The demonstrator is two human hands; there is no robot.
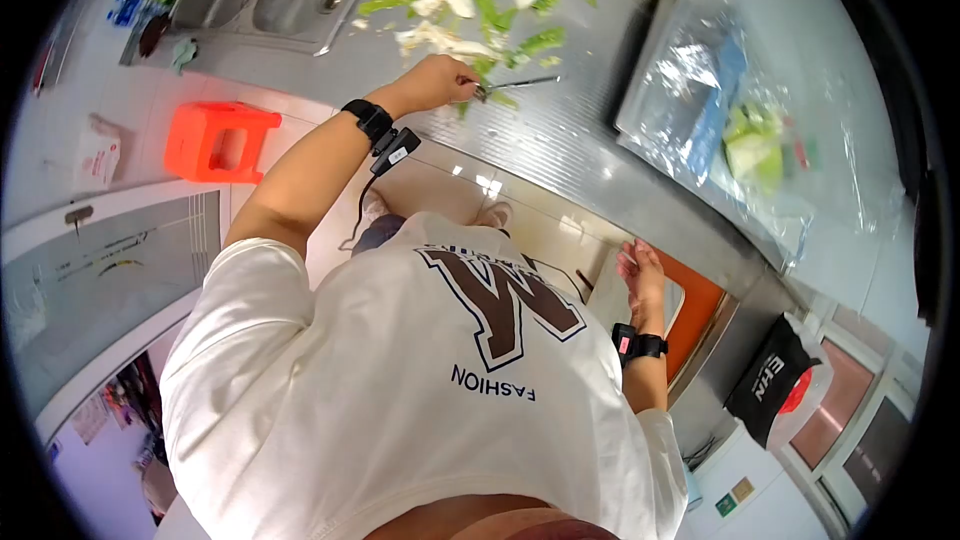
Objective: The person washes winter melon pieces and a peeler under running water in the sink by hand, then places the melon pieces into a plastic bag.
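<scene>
My left hand [440, 82] is closed over the edge of the steel counter, its fingers round one end of a slim metal utensil [525, 82]. The utensil points to the right; its exact kind is too small to tell. Just beyond it, green and whitish vegetable leaf pieces [480, 5] lie scattered on the counter. Lower on the right, my right hand [642, 270] hangs in front of the counter with its palm turned up. Its fingers are loosely curled and apart, with nothing clear in them.
A steel sink [300, 0] adjoins the counter [570, 130] at the left. Clear plastic bags [690, 80] with pale green vegetable lie at the right. An orange stool [215, 143] stands on the floor at left. A black bag [775, 380] is at lower right.
</scene>
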